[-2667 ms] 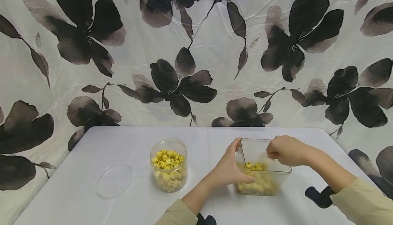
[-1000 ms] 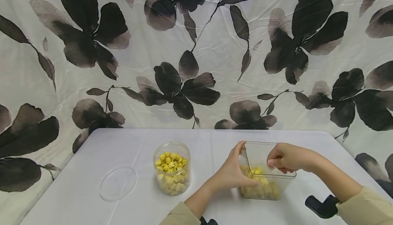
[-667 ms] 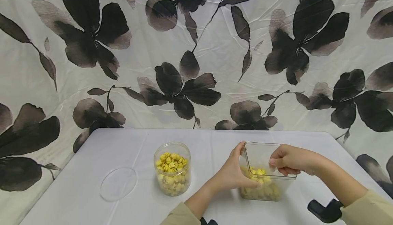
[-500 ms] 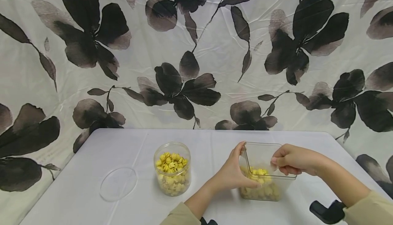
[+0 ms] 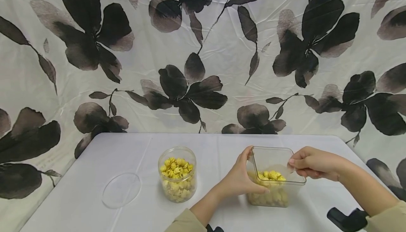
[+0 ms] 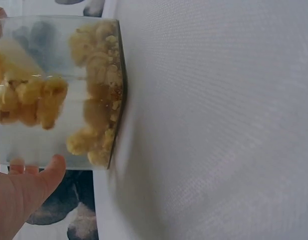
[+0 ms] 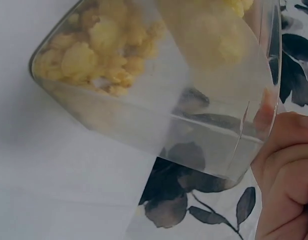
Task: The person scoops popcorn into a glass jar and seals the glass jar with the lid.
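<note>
Square container (image 5: 275,175): clear glossy plastic, smooth walls. Round jar (image 5: 177,174): same clear plastic; its flat lid (image 5: 121,189) likewise. Yellow pieces (image 5: 271,175) inside: rough, matt, possibly popcorn. Table (image 5: 133,147): white, matt, fine-textured. Backdrop (image 5: 203,49): creased printed cloth.

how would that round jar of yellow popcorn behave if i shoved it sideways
Probably light: the round jar holds only puffy yellow pieces. It stands upright on a flat base, so it would likely slide on the white table, not roll. Its lid lies beside it, so a tip could spill pieces.
</note>
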Demonstrator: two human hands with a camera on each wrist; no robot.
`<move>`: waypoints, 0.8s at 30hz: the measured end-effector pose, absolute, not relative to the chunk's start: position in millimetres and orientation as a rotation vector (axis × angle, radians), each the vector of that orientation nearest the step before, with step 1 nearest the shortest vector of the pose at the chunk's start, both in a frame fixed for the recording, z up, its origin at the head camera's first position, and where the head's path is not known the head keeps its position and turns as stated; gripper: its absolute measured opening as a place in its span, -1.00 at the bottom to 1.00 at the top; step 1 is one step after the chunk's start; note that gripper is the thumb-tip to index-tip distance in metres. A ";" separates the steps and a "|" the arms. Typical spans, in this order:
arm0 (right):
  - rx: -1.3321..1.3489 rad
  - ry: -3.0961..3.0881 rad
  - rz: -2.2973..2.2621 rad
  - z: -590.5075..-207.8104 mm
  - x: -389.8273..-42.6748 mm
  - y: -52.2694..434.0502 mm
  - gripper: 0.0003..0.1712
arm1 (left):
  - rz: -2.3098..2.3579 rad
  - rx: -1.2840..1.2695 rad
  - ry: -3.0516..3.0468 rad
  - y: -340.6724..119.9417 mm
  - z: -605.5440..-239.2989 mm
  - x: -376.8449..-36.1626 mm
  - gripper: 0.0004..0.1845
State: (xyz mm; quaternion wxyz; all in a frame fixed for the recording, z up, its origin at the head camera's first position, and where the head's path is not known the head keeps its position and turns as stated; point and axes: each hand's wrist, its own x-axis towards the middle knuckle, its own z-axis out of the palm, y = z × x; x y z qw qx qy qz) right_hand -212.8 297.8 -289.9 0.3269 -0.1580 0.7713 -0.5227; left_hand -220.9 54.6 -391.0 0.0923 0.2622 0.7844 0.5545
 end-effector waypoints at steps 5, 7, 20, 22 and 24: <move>-0.397 1.952 -1.446 -291.5 -212.3 300.5 -0.68 | 1.652 0.786 2.327 54.7 -390.3 -220.6 0.29; -0.388 1.959 -1.459 -292.1 -212.3 300.8 -0.67 | 1.655 0.782 2.326 54.9 -389.9 -221.2 0.29; -0.183 2.058 -1.518 -299.7 -205.5 306.7 -0.68 | 1.656 0.768 2.311 55.0 -392.5 -221.9 0.29; -0.185 2.055 -1.534 -301.8 -204.1 307.8 -0.68 | 1.660 0.766 2.307 55.0 -392.5 -221.8 0.28; -0.192 2.056 -1.549 -303.9 -203.4 308.5 -0.68 | 1.659 0.762 2.309 55.1 -392.7 -221.8 0.28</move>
